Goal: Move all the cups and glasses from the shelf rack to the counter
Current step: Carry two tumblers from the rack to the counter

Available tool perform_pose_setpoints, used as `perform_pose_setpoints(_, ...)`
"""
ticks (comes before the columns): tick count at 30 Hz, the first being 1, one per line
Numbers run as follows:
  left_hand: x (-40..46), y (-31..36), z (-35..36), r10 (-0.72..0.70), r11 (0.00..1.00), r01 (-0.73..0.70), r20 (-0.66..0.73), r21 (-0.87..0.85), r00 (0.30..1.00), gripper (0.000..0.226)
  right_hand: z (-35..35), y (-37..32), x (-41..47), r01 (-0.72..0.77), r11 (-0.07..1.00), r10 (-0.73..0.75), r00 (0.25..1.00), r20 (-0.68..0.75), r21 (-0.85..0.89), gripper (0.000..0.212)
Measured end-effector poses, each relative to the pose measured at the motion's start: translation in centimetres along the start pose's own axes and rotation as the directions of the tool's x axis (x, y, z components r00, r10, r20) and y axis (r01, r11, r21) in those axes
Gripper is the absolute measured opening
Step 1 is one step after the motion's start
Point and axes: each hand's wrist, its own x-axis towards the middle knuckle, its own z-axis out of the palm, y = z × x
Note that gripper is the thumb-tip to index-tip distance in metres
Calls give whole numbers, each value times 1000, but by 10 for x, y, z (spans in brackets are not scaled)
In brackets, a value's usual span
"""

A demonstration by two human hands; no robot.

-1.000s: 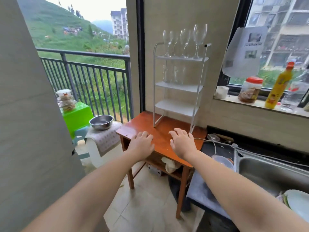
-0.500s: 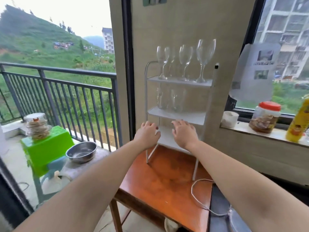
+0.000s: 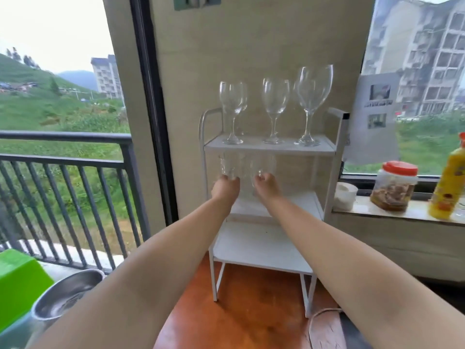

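Observation:
A white three-tier shelf rack (image 3: pixel 266 149) stands on an orange wooden table (image 3: pixel 251 316). On its top tier stand tall wine glasses: left (image 3: pixel 232 99), middle (image 3: pixel 275 99), right (image 3: pixel 313 89). The middle tier holds short clear tumblers. My left hand (image 3: pixel 225 188) curls around the base of the left tumbler (image 3: pixel 227 165). Just beside it, my right hand (image 3: pixel 266 186) wraps the base of the right tumbler (image 3: pixel 263 163). Both tumblers still sit at shelf level. The bottom tier is bare.
On the window sill to the right are a small white cup (image 3: pixel 346 195), a red-lidded jar (image 3: pixel 395 187) and a yellow bottle (image 3: pixel 450 182). A steel bowl (image 3: pixel 63 295) and green stool (image 3: pixel 17 280) sit lower left by the balcony railing (image 3: pixel 63 157). A cable (image 3: pixel 317 321) lies on the table.
I have come close to the rack. Both hands rose from in front of the lower tier to the middle tier and closed around the tumblers.

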Motion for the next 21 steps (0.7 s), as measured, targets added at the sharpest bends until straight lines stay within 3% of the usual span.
perform_pose_setpoints(8, 21, -4, 1, -61, 905, 162, 255, -393, 965, 27, -1, -14, -9, -124, 926, 131, 991, 4, 357, 35)
perform_pose_setpoints(13, 9, 5, 7, -82, 828, 224, 284, -514, 955, 44, -13, -12, -17, -105, 924, 146, 986, -85, 368, 30)
perform_pose_setpoints(21, -35, -2, 2, -63, 822, 195, 256, -535, 965, 46, -37, -8, -57, -57, 936, 102, 988, -114, 346, 31)
